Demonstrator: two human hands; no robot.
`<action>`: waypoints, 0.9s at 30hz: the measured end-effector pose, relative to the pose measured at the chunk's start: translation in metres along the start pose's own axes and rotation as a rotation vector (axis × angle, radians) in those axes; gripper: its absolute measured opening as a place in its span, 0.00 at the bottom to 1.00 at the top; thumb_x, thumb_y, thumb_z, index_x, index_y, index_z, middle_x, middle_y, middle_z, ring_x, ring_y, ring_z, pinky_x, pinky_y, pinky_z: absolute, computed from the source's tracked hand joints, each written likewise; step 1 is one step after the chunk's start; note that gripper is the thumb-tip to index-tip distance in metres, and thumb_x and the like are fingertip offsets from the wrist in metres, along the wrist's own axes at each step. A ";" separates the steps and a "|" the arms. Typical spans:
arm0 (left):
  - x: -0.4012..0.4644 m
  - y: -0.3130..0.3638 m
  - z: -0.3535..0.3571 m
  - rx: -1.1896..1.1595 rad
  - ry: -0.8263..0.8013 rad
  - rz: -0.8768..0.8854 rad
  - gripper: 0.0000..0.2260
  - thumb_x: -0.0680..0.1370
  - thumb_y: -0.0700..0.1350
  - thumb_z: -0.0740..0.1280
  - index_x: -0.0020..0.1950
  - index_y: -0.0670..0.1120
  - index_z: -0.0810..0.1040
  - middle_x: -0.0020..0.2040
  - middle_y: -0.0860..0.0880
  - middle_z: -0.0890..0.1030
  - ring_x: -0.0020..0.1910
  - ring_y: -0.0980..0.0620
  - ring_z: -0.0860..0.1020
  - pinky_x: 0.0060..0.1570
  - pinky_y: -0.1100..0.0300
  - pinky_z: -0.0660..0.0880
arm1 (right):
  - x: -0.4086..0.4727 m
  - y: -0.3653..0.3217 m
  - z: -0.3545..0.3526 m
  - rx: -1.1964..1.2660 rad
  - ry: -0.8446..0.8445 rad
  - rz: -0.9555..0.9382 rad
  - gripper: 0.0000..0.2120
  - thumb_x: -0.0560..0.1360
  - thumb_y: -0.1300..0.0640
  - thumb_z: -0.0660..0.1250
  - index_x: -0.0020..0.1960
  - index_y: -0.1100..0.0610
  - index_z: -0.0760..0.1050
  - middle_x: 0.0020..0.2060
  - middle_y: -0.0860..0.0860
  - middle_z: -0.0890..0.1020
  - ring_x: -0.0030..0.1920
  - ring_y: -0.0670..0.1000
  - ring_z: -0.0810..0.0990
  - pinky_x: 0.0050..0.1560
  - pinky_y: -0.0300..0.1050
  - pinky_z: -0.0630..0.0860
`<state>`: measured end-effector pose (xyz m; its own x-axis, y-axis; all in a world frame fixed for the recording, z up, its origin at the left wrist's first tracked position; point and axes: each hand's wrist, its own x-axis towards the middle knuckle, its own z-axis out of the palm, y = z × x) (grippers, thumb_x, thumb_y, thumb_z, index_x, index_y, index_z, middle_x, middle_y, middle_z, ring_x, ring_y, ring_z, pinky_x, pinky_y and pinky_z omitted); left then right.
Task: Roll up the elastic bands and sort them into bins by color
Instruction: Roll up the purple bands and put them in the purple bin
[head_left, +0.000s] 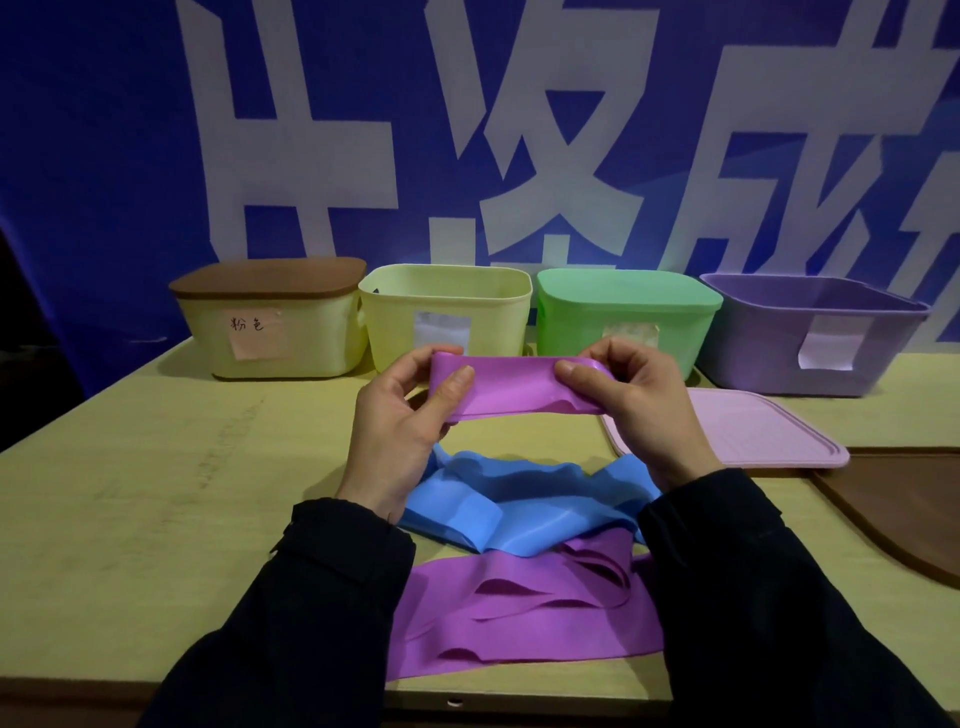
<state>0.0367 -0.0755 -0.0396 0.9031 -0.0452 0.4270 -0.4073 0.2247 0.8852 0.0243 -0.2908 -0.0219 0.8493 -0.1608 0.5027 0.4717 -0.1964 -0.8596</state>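
Loose purple band and blue band lie at lower centre. Above them, left hand and right hand pinch a stretched purple strip at mid-frame, before four bins.

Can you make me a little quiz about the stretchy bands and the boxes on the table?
1. What colour is the band held between the left hand and the right hand?
2. True or false: the purple bin has its lid on.
3. How many bins stand in the row at the back? A) two B) four C) six

Key:
1. Purple.
2. False: it is open; a pink lid lies on the table in front of it.
3. B: the brown-lidded bin, the yellow bin, the green bin and the purple one.
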 end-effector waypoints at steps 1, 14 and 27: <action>0.000 0.000 -0.001 0.011 -0.004 -0.006 0.14 0.73 0.50 0.74 0.57 0.50 0.82 0.46 0.53 0.83 0.37 0.56 0.75 0.33 0.64 0.71 | 0.000 0.000 0.000 -0.007 0.001 -0.001 0.08 0.74 0.62 0.75 0.38 0.57 0.78 0.30 0.48 0.79 0.33 0.47 0.75 0.34 0.37 0.72; 0.000 -0.009 0.004 -0.023 -0.139 -0.029 0.13 0.84 0.42 0.63 0.60 0.58 0.82 0.41 0.52 0.76 0.32 0.53 0.71 0.33 0.61 0.73 | -0.002 0.008 0.007 -0.075 -0.005 -0.005 0.08 0.74 0.59 0.76 0.39 0.57 0.79 0.30 0.45 0.79 0.32 0.44 0.74 0.35 0.37 0.72; 0.000 -0.005 0.002 0.045 -0.002 -0.013 0.11 0.75 0.47 0.73 0.56 0.51 0.82 0.43 0.54 0.82 0.34 0.54 0.75 0.30 0.61 0.73 | 0.001 0.011 0.005 -0.054 0.060 0.058 0.08 0.74 0.59 0.75 0.38 0.58 0.79 0.31 0.48 0.78 0.34 0.47 0.74 0.39 0.45 0.72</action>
<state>0.0386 -0.0782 -0.0431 0.9082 -0.0497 0.4157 -0.4012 0.1799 0.8981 0.0311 -0.2882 -0.0310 0.8582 -0.2309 0.4584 0.4076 -0.2363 -0.8821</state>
